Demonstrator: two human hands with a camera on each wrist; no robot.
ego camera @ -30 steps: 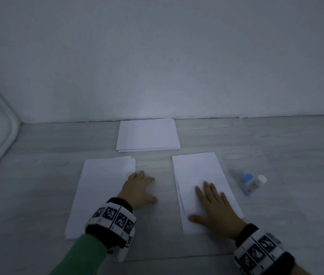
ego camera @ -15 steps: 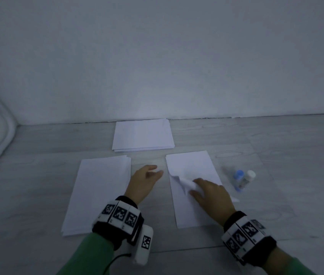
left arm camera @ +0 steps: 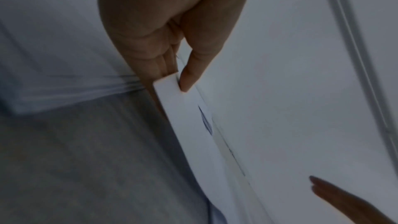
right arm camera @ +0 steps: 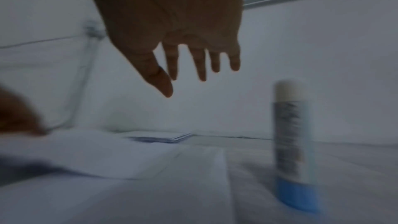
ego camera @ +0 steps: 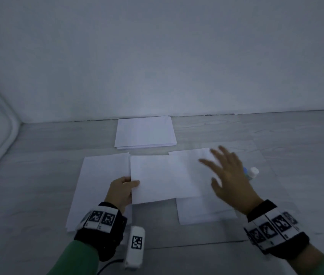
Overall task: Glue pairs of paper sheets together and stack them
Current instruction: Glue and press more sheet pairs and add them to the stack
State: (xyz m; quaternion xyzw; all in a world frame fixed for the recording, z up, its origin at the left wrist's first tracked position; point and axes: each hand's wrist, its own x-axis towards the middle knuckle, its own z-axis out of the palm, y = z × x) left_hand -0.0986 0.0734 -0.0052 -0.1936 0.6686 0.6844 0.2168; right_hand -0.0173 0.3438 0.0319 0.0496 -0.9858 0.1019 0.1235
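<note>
My left hand (ego camera: 126, 185) pinches the left edge of a white paper sheet (ego camera: 163, 178) between thumb and fingers and holds it lifted between the two near piles; the left wrist view shows the pinch on the sheet's (left arm camera: 183, 111) corner. My right hand (ego camera: 226, 171) hovers with fingers spread above the right paper pile (ego camera: 202, 211), holding nothing. In the right wrist view its fingers (right arm camera: 202, 64) hang straight in the air. A glue stick (ego camera: 251, 173) with a white cap lies just right of that pile, partly hidden by my right hand; it is also in the right wrist view as glue stick (right arm camera: 290, 146).
A left paper pile (ego camera: 99, 185) lies under my left wrist. A third stack of sheets (ego camera: 145, 133) sits by the back wall. The grey wood-grain floor (ego camera: 295, 155) stretches to the right, and a white rounded frame (ego camera: 2, 124) runs along the far left.
My left hand took hold of the sheet that my right hand was peeling off the right pile and drew it leftward and up. My right hand let go and rose, fingers spread.
</note>
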